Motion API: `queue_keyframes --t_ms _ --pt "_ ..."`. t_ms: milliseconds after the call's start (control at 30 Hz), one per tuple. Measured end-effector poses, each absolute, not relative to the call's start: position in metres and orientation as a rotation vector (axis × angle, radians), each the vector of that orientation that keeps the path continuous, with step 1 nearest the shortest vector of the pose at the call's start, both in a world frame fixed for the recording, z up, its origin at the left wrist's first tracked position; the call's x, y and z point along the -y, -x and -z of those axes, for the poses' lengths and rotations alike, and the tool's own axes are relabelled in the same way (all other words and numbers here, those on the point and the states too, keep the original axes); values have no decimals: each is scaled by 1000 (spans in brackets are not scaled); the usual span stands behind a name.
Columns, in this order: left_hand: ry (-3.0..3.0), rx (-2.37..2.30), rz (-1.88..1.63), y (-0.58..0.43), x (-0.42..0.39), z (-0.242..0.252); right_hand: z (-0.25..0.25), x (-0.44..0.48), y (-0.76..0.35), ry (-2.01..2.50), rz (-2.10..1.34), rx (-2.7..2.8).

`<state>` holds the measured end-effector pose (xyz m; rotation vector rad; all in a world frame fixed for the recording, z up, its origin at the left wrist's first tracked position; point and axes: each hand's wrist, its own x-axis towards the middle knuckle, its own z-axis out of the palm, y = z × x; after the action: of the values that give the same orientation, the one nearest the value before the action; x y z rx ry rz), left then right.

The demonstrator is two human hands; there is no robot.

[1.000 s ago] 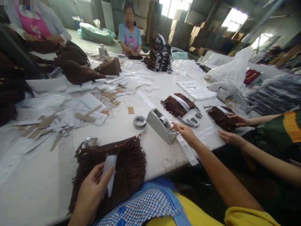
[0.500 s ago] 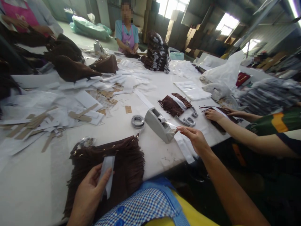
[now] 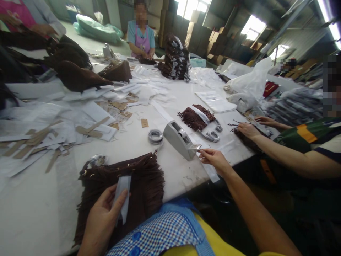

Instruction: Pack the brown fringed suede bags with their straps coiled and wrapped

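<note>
Left hand (image 3: 102, 210) pinches white strip (image 3: 124, 188) over fringed bag (image 3: 145, 181), at near edge of table (image 3: 177, 179). Right hand (image 3: 217, 160) nearer tape dispenser (image 3: 176, 140), which lies just left, long axis toward that hand; whether it grips anything, I cannot tell.

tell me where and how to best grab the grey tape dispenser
Probably by the tall end of the tape dispenser, from above, fingers and thumb across its long sides: that end stands highest and lies away from the right hand, whose fingertips are beside the low end.
</note>
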<state>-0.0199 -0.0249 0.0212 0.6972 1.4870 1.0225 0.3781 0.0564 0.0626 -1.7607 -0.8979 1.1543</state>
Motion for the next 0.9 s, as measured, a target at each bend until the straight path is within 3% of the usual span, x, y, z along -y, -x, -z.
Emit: queue_keyframes --t_ms 333,567,700,900 --pt "-800 -1409 -1125 15 28 -30 -43 -44 -364 1762 -1219 668" --pt "-843 -1360 -1158 15 29 -26 -71 -13 -239 1417 -1448 1426" --pt "-909 -1359 -1173 15 30 -26 -80 -26 -170 1231 -1632 1580" --pt "-940 -1338 -1224 14 34 -28 -65 -48 -134 1246 -1628 1801"
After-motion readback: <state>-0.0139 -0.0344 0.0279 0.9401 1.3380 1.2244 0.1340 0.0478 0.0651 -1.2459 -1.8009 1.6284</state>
